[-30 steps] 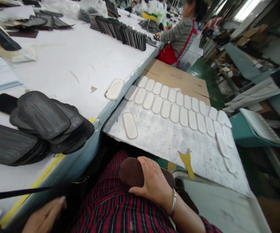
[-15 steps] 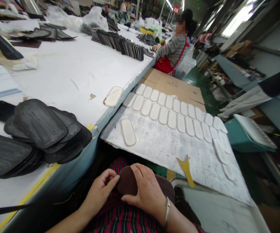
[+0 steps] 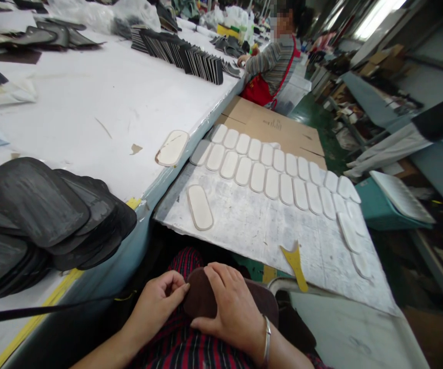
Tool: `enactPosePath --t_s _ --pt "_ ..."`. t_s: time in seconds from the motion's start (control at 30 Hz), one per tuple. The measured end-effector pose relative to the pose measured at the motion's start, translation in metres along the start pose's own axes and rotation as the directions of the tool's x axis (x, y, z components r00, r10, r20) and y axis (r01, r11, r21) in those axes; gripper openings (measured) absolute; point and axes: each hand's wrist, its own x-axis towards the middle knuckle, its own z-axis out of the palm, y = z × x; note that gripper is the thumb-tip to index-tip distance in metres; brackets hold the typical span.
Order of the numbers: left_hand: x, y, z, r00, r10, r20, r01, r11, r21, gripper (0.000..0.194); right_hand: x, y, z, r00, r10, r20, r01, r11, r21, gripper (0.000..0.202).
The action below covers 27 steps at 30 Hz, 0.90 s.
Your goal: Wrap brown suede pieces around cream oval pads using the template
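Observation:
A dark brown oval piece (image 3: 199, 296), which looks like leather, lies across my lap on red-and-black striped cloth. My left hand (image 3: 159, 302) pinches its left rounded edge between thumb and fingers. Over the middle of the piece, my right hand (image 3: 232, 310) grips it with the thumb on the near side and the fingers across the top. Its right end shows beyond my right hand. The undersides of the fingers and of the piece are hidden.
White oval pieces (image 3: 271, 180) lie in rows on a grey board (image 3: 244, 225) ahead, beside a yellow forked tool (image 3: 296, 266). Dark oval pieces (image 3: 39, 200) are stacked on the white table (image 3: 71, 118) at left. A person (image 3: 273, 66) works further along.
My head view has shifted slightly, so the dark stack sits further left in the picture. Both hands keep nearly the same hold on the brown piece.

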Motion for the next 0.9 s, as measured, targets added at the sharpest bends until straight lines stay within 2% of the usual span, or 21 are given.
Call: enactPosePath --t_s 0.13,0.23,0.33,0.43,0.5,0.53,0.6,0.67,0.77,0.9 --pt "0.001 0.001 -0.005 0.996 0.08 0.036 -0.085 0.978 0.192 0.029 0.001 0.0 -0.001 1.0 -0.006 0.008 0.006 1.0 -0.004 0.087" --pt "0.002 0.004 -0.009 0.982 0.153 0.111 -0.183 0.917 0.354 0.025 0.002 -0.001 0.0 1.0 -0.021 0.014 0.021 1.0 -0.009 0.087" --pt "0.003 0.004 -0.009 0.97 0.214 0.119 -0.244 0.861 0.446 0.019 0.0 0.003 -0.004 0.999 -0.051 0.018 0.051 0.999 0.003 0.088" --pt "0.005 -0.004 -0.008 0.935 0.34 0.102 -0.342 0.785 0.517 0.035 -0.012 0.022 -0.016 0.999 -0.04 0.017 0.039 0.997 0.072 0.095" --pt "0.006 -0.011 -0.009 0.887 0.454 0.09 -0.417 0.699 0.582 0.042 -0.029 0.043 -0.027 0.995 0.082 -0.051 -0.075 0.989 0.124 0.087" --pt "0.007 -0.015 -0.009 0.858 0.506 0.089 -0.447 0.649 0.616 0.044 -0.04 0.055 -0.031 0.979 0.172 -0.108 -0.155 0.976 0.15 0.078" --pt "0.01 -0.019 -0.009 0.805 0.582 0.115 -0.493 0.55 0.674 0.05 -0.063 0.078 -0.035 0.909 0.348 -0.229 -0.298 0.927 0.225 0.056" --pt "0.013 -0.02 -0.008 0.763 0.622 0.175 -0.536 0.457 0.71 0.057 -0.084 0.097 -0.032 0.835 0.473 -0.281 -0.369 0.861 0.351 0.041" --pt "0.017 -0.016 -0.003 0.709 0.658 0.255 -0.576 0.33 0.748 0.065 -0.106 0.109 -0.021 0.783 0.578 -0.231 -0.397 0.749 0.53 0.033" --pt "0.02 -0.01 0.008 0.65 0.673 0.352 -0.601 0.172 0.781 0.076 -0.117 0.105 -0.01 0.764 0.626 -0.156 -0.416 0.664 0.622 0.027"
